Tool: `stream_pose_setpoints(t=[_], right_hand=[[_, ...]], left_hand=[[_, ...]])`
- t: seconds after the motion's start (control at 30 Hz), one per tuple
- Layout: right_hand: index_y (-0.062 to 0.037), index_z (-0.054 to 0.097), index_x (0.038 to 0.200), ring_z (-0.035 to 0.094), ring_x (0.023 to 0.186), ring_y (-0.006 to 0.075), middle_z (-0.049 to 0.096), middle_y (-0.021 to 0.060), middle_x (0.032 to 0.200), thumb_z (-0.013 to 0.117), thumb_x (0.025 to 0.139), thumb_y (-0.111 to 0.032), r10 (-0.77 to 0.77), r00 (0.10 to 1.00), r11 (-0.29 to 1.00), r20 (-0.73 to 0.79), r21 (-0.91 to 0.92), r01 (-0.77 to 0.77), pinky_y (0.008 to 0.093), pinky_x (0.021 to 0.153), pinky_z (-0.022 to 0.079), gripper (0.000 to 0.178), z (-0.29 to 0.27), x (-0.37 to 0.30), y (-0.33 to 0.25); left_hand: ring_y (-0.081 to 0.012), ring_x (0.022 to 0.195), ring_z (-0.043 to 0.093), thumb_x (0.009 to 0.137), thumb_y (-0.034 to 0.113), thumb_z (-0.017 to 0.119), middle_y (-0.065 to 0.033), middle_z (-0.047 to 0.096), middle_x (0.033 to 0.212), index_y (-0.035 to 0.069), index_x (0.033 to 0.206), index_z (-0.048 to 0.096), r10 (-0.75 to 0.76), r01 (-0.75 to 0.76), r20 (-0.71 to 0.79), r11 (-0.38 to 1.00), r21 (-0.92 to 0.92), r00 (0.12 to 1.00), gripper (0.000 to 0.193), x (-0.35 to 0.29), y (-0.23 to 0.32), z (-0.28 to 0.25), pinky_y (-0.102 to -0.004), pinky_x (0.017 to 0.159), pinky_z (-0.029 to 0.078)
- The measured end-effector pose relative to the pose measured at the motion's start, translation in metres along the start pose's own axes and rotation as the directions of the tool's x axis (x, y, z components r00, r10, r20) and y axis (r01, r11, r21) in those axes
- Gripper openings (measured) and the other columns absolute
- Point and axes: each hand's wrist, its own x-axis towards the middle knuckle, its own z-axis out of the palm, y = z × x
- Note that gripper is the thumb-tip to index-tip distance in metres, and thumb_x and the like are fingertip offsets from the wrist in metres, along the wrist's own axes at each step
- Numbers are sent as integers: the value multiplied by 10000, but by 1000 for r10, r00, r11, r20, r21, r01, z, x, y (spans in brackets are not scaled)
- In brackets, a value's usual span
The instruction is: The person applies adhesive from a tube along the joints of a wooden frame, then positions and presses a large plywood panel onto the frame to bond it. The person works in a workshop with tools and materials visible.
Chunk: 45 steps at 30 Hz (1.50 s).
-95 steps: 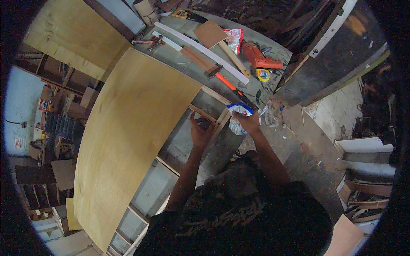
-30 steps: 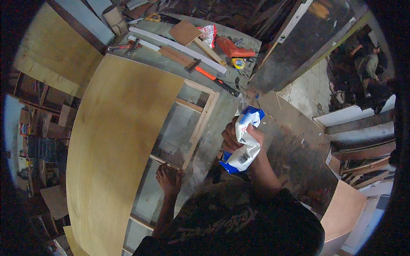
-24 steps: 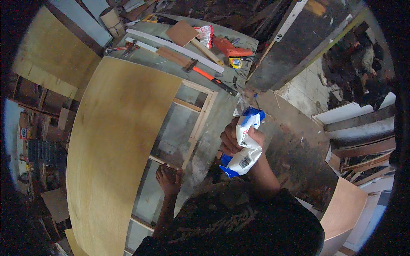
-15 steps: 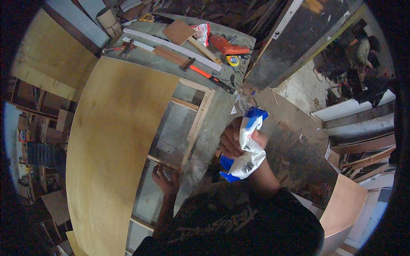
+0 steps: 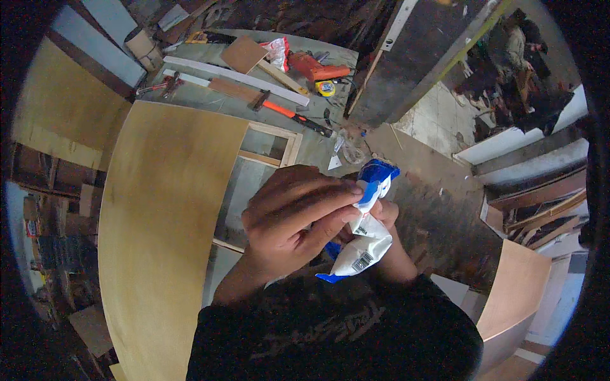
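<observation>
Close below my face I hold a white and blue soft pouch (image 5: pixel 366 235) with a blue top end. My right hand (image 5: pixel 384 222) grips it from behind and is mostly hidden by the pouch and by my left hand. My left hand (image 5: pixel 292 219) lies over the front, its fingertips pinching the pouch near the blue top. Under both hands is a wooden frame (image 5: pixel 267 152) partly covered by a large plywood sheet (image 5: pixel 162 222).
At the far end of the bench lie an orange-handled hammer (image 5: pixel 289 114), wooden strips, a square board (image 5: pixel 244 54), an orange power tool (image 5: pixel 314 68) and a yellow tape measure (image 5: pixel 326 87). A dark upright post (image 5: pixel 406 57) stands right. Curved boards (image 5: pixel 518 298) lean at lower right.
My left hand has left the wooden frame and come up onto the pouch. The pouch stays in my right hand, now held closer to the camera.
</observation>
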Motion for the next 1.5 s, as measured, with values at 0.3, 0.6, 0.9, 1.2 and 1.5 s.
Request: stream_pose_setpoints(t=[0.3, 0.6, 0.9, 1.2, 1.5], right_hand=[[29, 660, 1210, 738, 908, 266, 751, 149, 1059, 807, 820, -274, -71, 991, 994, -113, -96, 61, 399, 808, 587, 515, 1, -8, -6], [-6, 673, 1179, 733, 862, 255, 747, 118, 1011, 818, 850, -378, -23, 998, 989, -65, -148, 13, 402, 759, 599, 518, -27, -10, -11], [-12, 742, 1088, 700, 874, 139, 753, 42, 993, 829, 873, -119, -141, 936, 317, -323, -910, -267, 311, 791, 568, 255, -100, 26, 44], [4, 687, 1068, 662, 907, 194, 697, 117, 1079, 880, 841, -345, -345, 749, 63, -565, -811, -582, 359, 755, 552, 459, -145, 11, 141], [2, 731, 1020, 655, 880, 148, 724, 65, 984, 858, 867, -223, -206, 904, 101, -374, -927, -360, 340, 780, 543, 300, -160, 28, 139]], left_hand=[[-220, 810, 704, 715, 58, 873, -69, 754, 926, 60, 959, 789, 38, -38, 87, 999, 2, 995, 258, 16, 0, 1, -372, 751, 547], [-301, 963, 703, 786, 104, 848, -90, 745, 1002, 52, 998, 750, -390, 381, -11, 892, 244, 921, 239, -83, -42, -17, -396, 861, 549], [-393, 1431, 397, 818, 417, 813, -159, 429, 1542, 72, 1463, 446, -859, 733, -190, 267, 625, 475, 818, -345, -18, -46, -563, 1167, 316], [-371, 1413, 419, 857, 422, 771, -92, 315, 1643, 114, 1528, 410, -865, 779, -360, 54, 624, 349, 822, -392, -11, -6, -527, 1154, 357], [-347, 1379, 465, 836, 403, 783, -72, 339, 1646, 116, 1486, 475, -831, 765, -359, 118, 633, 425, 775, -404, -18, -8, -515, 1129, 386]])
